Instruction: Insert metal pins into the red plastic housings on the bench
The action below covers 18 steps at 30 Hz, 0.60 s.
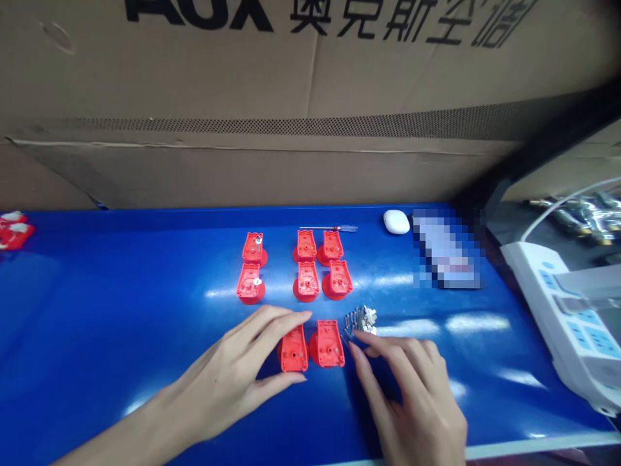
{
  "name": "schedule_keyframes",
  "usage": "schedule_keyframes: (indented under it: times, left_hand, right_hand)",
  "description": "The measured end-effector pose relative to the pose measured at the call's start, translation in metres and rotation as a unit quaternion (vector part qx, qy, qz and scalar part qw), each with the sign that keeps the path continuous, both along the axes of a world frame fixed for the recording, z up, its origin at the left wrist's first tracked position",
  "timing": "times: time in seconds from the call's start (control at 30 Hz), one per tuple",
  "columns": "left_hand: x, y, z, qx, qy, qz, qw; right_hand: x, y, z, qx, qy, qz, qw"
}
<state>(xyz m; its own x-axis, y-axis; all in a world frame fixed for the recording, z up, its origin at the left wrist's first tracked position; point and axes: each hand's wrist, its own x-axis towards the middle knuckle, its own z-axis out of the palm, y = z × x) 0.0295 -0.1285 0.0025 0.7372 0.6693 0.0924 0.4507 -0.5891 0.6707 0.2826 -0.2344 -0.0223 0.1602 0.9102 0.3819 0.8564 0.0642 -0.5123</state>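
My left hand point(242, 362) has its index finger and thumb around the top and bottom edges of a red plastic part point(294, 351) lying on the blue table. Just right of it, a second red part point(330, 344) lies open side up. My right hand point(412, 388) has its thumb and index finger close together at the near edge of a small pile of metal screws and white pieces point(361, 319). Whatever is between those fingertips is too small to make out. Farther back stand several more red parts point(307, 279); the two at left point(250, 282) carry small white-and-metal pieces.
A screwdriver point(339, 228) lies behind the red parts, with a white case point(396, 222) and a blurred-out flat object point(446, 249) to its right. A power strip point(572, 310) is at the right edge. Cardboard point(242, 175) stands behind the blue table point(121, 310). Red-and-white items point(15, 230) lie far left.
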Motion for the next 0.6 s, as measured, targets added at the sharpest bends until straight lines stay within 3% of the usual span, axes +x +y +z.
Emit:
schedule_keyframes:
  times: [0.13,0.47,0.6]
  left_hand:
    - [-0.001,0.000,0.000,0.004,-0.006,-0.004,1.000]
    - [-0.002,0.000,-0.004,-0.007,-0.003,-0.011,1.000]
    - [-0.001,-0.001,-0.003,-0.001,-0.009,-0.009,1.000]
  right_hand:
    - [-0.001,-0.007,0.000,-0.012,-0.016,-0.033,0.999]
    - [0.003,-0.015,-0.021,-0.035,-0.038,-0.019,0.998]
    - [0.003,-0.017,-0.015,-0.041,-0.032,-0.023,0.998]
